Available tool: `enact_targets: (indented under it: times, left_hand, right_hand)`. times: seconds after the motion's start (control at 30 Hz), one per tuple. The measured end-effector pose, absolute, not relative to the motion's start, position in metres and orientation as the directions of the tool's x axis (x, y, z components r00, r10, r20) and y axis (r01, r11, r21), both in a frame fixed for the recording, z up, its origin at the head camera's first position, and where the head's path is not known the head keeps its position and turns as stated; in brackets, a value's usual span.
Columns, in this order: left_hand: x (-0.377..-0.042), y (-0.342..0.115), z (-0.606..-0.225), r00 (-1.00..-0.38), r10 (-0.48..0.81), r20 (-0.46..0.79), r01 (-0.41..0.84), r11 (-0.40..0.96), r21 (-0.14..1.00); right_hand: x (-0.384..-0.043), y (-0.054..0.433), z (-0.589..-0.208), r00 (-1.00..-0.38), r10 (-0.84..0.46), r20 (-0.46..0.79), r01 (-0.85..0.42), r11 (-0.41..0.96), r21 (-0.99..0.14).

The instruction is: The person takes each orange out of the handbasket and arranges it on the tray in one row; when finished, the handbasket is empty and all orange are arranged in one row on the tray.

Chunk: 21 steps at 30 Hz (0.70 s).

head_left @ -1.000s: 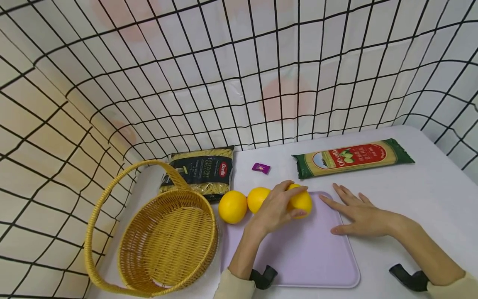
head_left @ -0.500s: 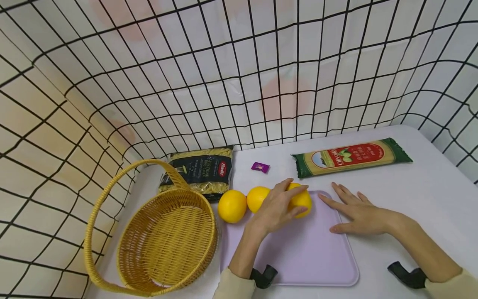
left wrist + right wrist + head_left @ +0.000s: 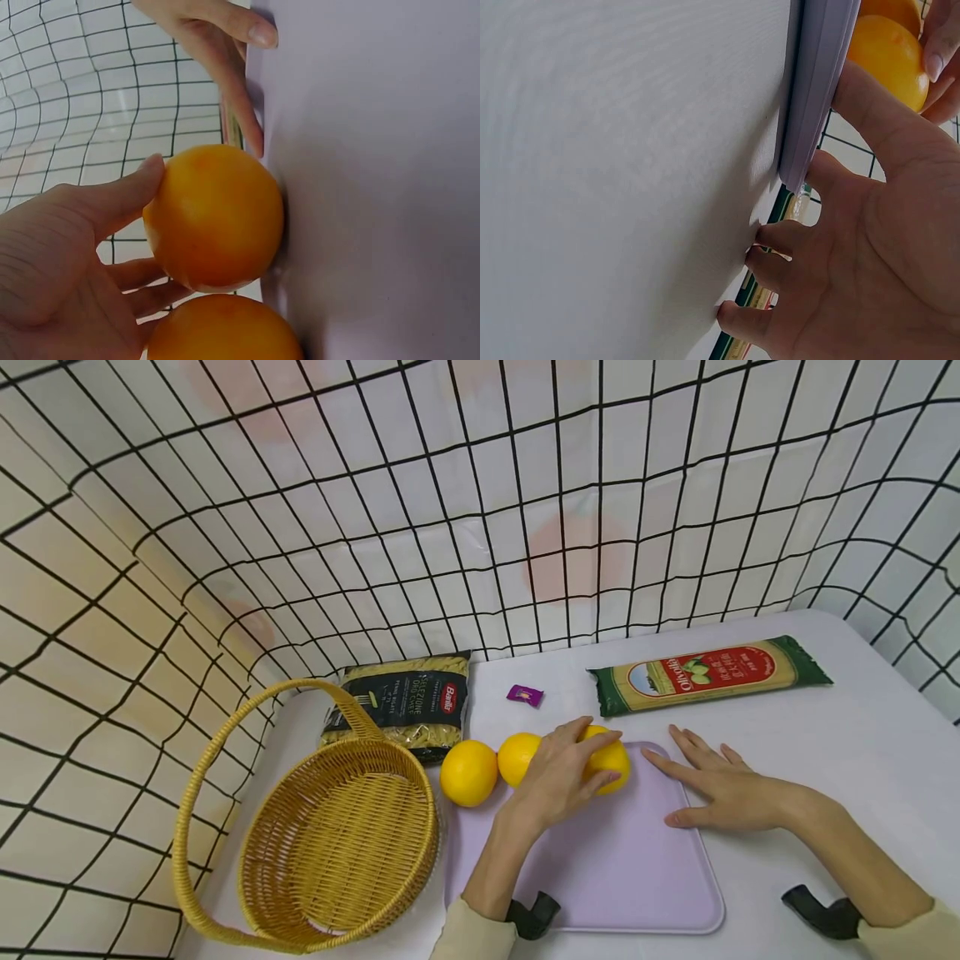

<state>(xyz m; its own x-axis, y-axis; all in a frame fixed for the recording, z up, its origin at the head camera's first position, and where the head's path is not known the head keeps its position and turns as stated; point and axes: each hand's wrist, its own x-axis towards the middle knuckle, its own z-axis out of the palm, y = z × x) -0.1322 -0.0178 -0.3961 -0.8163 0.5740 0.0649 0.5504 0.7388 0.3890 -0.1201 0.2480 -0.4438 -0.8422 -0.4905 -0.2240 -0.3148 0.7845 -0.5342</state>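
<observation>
Three oranges sit in a row along the far side of a lilac tray (image 3: 630,868). My left hand (image 3: 551,777) holds the rightmost orange (image 3: 618,762), thumb on the near side and fingers over the far side. In the left wrist view that orange (image 3: 214,217) rests on the tray, close beside the middle orange (image 3: 225,330). The leftmost orange (image 3: 468,774) stands apart from the hand. At the tray's right edge my right hand (image 3: 727,795) lies with fingers spread, its thumb and index finger touching the rim and the other fingertips on the table.
A wicker basket (image 3: 251,860) with a tall handle stands left of the tray. Behind it lies a bag of penne pasta (image 3: 405,706). A purple wrapped candy (image 3: 524,695) and a green-ended spaghetti pack (image 3: 708,677) lie farther back. Black wire mesh (image 3: 480,518) surrounds the table.
</observation>
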Motion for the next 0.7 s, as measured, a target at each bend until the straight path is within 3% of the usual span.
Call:
enact_targets:
  times: [0.7]
  left_hand:
    - [-0.1345, -0.0227, -0.3975, -0.816, 0.575, 0.063, 0.554, 0.746, 0.371]
  right_hand:
    - [-0.1204, 0.2455, -0.4449, -0.843, -0.491, -0.22, -0.317, 0.784, -0.534]
